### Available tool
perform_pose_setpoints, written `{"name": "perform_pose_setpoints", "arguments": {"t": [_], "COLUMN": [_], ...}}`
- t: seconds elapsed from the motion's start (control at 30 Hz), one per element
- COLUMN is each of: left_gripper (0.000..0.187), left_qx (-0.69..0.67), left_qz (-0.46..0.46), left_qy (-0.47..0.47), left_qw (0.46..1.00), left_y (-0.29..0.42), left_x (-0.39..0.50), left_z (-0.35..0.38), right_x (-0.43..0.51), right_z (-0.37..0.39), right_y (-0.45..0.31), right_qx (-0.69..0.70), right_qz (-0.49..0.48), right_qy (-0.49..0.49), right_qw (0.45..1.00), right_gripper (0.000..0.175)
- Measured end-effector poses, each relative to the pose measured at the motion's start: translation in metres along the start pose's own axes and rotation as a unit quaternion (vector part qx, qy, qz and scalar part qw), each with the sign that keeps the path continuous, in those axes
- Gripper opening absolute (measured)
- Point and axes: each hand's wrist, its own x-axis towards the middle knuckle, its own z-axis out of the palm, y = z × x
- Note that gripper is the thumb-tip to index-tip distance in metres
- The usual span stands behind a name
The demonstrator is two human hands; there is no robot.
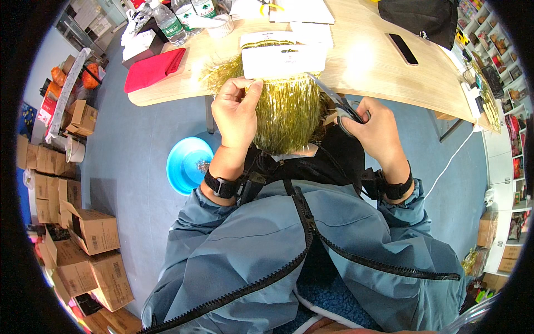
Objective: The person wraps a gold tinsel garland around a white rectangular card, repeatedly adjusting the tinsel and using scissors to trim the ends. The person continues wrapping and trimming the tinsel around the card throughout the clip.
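Note:
A gold tinsel fringe (288,112) hangs over the front edge of the wooden table (354,25) towards my lap. White header cards (283,60) lie across its upper end, and more gold strands spread out to the left. My left hand (235,108) pinches the left end of the fringe's top edge between thumb and forefinger. My right hand (371,123) grips the dark handles of a pair of scissors (340,100). The blades point up and left, with the tip at the right part of the fringe's top, just below the card.
On the table are a red cloth (154,69), water bottles (169,25), a tissue box (144,46), a smartphone (403,49) and a black bag (421,18). A blue basin (187,165) stands on the floor. Cardboard boxes (94,231) line the left; a white cable (448,167) hangs at right.

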Motion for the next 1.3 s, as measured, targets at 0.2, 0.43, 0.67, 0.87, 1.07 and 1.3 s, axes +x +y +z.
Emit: {"name": "perform_pose_setpoints", "arguments": {"t": [0.2, 0.43, 0.67, 0.87, 1.07, 1.3], "left_gripper": [0.008, 0.007, 0.009, 0.01, 0.009, 0.005], "left_qx": [0.002, 0.085, 0.059, 0.078, 0.047, -0.048], "left_qz": [0.012, 0.037, 0.053, 0.053, 0.039, -0.029], "left_qy": [0.001, -0.037, -0.029, -0.035, -0.03, -0.014], "left_qw": [1.0, 0.995, 0.996, 0.995, 0.998, 0.998], "left_y": [-0.002, -0.005, -0.004, -0.003, -0.002, 0.002], "left_x": [0.0, -0.004, -0.005, -0.005, -0.004, 0.001], "left_z": [0.003, 0.004, 0.009, 0.008, 0.007, -0.001], "right_x": [-0.001, 0.0, 0.003, 0.006, 0.01, 0.008], "right_z": [0.005, 0.013, 0.013, 0.012, 0.023, -0.006], "right_y": [-0.005, -0.023, -0.029, -0.025, -0.001, 0.047], "right_qx": [0.097, 0.09, 0.09, 0.097, 0.197, 0.162], "right_qz": [0.019, -0.039, -0.048, -0.062, -0.018, 0.014], "right_qy": [-0.051, -0.085, -0.081, -0.078, -0.031, 0.001], "right_qw": [0.994, 0.992, 0.992, 0.99, 0.98, 0.987], "right_gripper": [0.046, 0.043, 0.041, 0.036, 0.038, 0.033]}}
